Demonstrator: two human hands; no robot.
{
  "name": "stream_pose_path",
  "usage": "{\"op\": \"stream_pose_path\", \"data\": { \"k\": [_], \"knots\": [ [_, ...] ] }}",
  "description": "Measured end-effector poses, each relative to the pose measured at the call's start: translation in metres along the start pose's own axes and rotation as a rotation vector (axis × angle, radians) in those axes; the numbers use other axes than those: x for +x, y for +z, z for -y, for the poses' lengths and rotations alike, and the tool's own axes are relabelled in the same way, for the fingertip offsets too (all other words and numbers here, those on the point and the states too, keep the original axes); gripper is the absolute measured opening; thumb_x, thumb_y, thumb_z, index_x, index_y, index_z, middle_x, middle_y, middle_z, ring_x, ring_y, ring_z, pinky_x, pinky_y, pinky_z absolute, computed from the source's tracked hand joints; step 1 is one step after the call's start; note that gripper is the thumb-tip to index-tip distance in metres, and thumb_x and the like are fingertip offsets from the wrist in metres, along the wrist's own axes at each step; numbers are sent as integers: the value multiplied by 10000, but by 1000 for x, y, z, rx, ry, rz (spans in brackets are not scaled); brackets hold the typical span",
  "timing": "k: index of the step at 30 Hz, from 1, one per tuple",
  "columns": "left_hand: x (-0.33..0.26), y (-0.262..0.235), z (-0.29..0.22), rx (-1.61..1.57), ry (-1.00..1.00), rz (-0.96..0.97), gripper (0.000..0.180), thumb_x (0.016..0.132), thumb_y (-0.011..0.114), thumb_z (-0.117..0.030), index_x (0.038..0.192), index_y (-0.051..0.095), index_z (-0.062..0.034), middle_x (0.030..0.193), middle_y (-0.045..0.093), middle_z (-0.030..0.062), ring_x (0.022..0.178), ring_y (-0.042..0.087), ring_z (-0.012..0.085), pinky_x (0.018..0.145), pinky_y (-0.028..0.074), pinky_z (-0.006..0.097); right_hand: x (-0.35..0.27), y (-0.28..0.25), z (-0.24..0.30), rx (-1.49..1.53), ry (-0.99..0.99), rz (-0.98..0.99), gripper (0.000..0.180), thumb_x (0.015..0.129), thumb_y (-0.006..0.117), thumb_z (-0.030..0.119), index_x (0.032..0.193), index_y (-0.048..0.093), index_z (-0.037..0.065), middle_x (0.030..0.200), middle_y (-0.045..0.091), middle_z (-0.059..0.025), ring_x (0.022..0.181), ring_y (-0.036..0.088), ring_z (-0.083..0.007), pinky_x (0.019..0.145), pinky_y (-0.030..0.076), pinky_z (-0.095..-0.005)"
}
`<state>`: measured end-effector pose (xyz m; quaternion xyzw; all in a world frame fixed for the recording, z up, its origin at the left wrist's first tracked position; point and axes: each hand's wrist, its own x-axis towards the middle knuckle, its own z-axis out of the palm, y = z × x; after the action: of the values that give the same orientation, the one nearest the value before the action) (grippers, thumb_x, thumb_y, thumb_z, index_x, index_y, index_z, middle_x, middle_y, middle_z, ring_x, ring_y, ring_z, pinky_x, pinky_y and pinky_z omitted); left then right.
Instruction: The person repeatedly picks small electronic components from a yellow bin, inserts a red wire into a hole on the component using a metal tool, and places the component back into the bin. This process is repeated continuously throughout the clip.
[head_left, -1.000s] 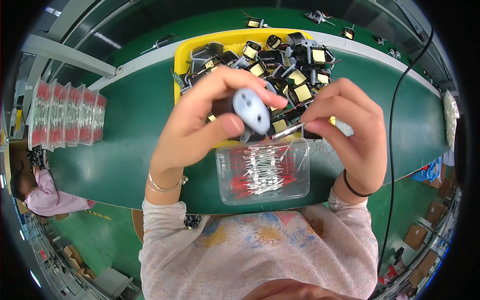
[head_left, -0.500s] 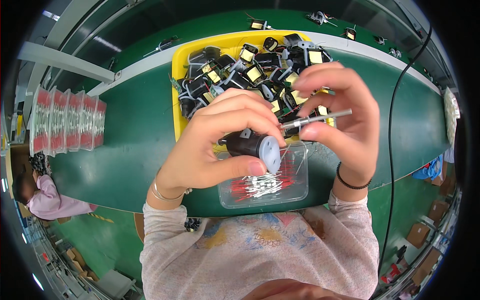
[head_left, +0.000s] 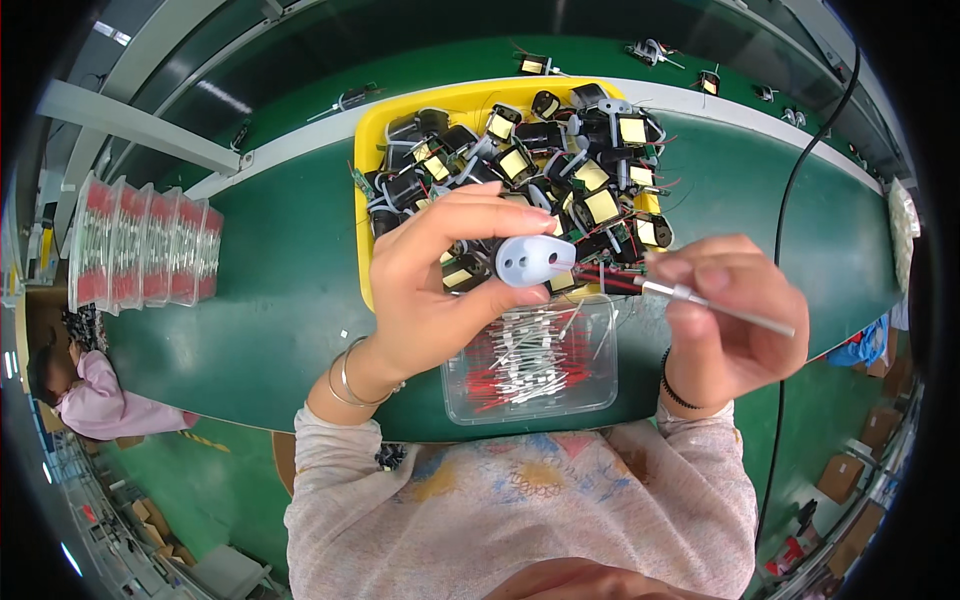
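Both hands (head_left: 440,285) closed: cap (head_left: 533,261), sleeved wire (head_left: 715,307).

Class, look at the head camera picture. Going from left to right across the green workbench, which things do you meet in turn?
Row of clear packs with red parts → left hand → white plastic piece with holes held in its fingers → thin grey sleeved part pinched by the right hand → black cable.
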<state>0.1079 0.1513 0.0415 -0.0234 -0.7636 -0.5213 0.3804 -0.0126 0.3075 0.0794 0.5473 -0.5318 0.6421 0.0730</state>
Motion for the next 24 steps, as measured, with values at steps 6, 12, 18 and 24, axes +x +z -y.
{"op": "stream_pose_path", "data": {
  "k": [6,12,18,24],
  "knots": [
    [0,2,-5,82,63,-47,368,603,775,-80,936,623,-39,910,661,77,871,630,210,885,398,410,7,-1,12,-81,-15,129,198,706,677,20,846,540,-11,723,614,-147,615,596,-241,541,475,-304],
    [0,2,-4,197,129,-47,338,603,772,-95,907,629,-56,898,662,66,871,628,207,857,394,387,5,-2,13,-177,-89,166,280,636,698,-35,877,558,-16,733,626,-142,605,606,-245,543,476,-296],
    [2,2,-8,325,192,-72,313,597,769,-94,881,638,-72,882,662,53,868,628,200,826,388,365,0,2,16,-161,-124,140,338,592,713,-68,888,556,-25,742,624,-144,628,621,-250,562,504,-304],
    [2,-3,-10,421,228,15,387,617,779,-124,935,573,-45,902,641,108,889,616,245,880,378,420,3,0,18,-178,-136,167,369,560,734,-79,876,548,-28,770,614,-142,658,633,-254,567,517,-306]
  ]
}}
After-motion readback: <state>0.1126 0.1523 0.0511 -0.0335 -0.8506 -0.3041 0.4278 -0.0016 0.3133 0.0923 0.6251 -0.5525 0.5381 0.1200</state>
